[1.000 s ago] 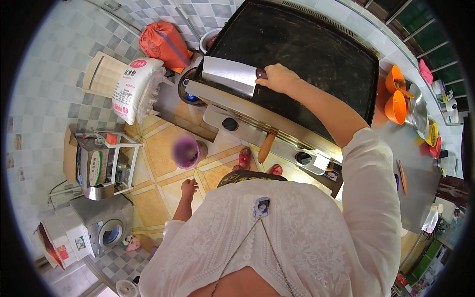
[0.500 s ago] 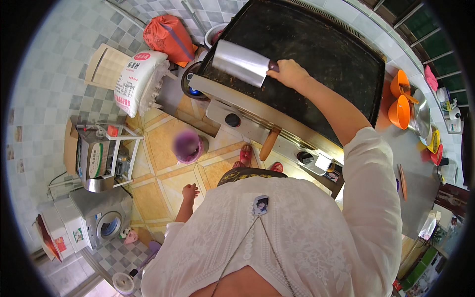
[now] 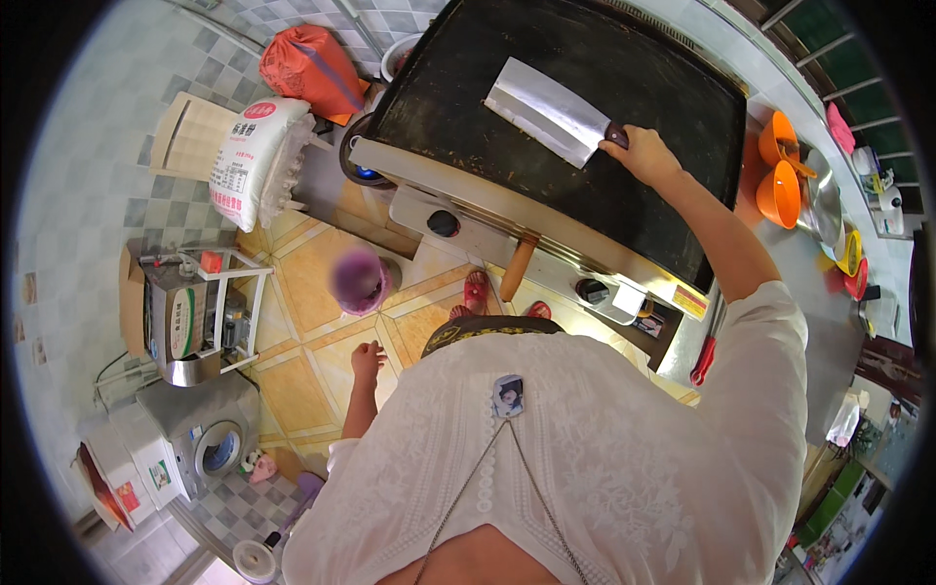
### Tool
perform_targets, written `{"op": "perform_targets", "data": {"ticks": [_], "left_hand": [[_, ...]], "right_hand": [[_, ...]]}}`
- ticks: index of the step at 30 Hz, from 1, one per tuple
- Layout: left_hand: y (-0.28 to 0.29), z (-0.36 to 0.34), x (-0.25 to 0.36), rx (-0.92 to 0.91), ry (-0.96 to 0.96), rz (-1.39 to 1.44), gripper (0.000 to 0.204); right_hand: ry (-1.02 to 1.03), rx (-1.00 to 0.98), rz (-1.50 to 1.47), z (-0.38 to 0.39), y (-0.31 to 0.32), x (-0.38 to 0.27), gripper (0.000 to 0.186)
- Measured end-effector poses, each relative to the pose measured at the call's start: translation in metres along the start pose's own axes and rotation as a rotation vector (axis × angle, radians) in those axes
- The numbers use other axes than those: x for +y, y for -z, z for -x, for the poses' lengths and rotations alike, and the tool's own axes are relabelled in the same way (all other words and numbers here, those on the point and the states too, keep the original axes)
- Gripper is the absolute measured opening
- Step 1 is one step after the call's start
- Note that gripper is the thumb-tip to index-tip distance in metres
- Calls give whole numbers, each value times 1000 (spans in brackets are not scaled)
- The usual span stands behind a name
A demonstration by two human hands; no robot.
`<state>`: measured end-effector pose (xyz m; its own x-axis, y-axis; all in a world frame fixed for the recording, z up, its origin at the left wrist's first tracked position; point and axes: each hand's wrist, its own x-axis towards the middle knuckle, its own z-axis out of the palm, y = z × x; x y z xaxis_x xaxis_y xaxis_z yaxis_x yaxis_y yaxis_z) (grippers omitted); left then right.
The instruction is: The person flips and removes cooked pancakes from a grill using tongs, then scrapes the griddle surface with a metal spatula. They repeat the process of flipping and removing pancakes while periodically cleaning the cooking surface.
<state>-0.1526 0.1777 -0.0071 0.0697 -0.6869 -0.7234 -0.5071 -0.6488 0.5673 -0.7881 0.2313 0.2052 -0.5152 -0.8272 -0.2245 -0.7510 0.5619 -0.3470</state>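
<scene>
Clearly, the right hand (image 3: 643, 154) is closed round the dark handle of a broad cleaver (image 3: 546, 109), which is over the near half of a black griddle (image 3: 673, 78), blade toward the left; whether the steel touches the plate I cannot tell. Low beside the body, the left hand (image 3: 368, 361) hangs half open, fingers loosely curled, with nothing visible in it. Two orange bowls (image 3: 779, 194) stand right of the griddle by a metal basin (image 3: 824, 210), and a red-handled tool (image 3: 704, 359) lies near its close right corner. Past the left end are a white sack (image 3: 252, 161) and a red bag (image 3: 314, 70); a purple bucket (image 3: 377, 300) stands on the floor. A wooden handle (image 3: 519, 268) juts from the griddle's front toward the person. A pale metal strip (image 3: 419, 174) edges that near side, and beyond the blade the dark plate stretches to its far rim, giving room there.
</scene>
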Motion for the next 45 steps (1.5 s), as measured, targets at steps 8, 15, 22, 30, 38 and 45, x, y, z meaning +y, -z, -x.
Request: {"op": "perform_targets", "data": {"ticks": [8,15,22,30,38,45], "left_hand": [[-9,-1,125,5,-407,-78,24],[-24,31,169,32,-662,-220,21],[-22,62,130,132,-685,-305,26],[-8,81,102,232,-628,-351,25],[15,56,178,217,-771,-361,23],[12,7,320,3,-1096,-237,12]], "right_hand": [[76,-97,47,37,-4,-8,49],[107,-120,18,34,-17,-31,49],[76,-120,15,50,-15,-11,50],[118,-115,4,45,-10,4,48],[85,-41,-10,20,-18,-3,51],[-82,36,-13,-9,-14,-46,52]]}}
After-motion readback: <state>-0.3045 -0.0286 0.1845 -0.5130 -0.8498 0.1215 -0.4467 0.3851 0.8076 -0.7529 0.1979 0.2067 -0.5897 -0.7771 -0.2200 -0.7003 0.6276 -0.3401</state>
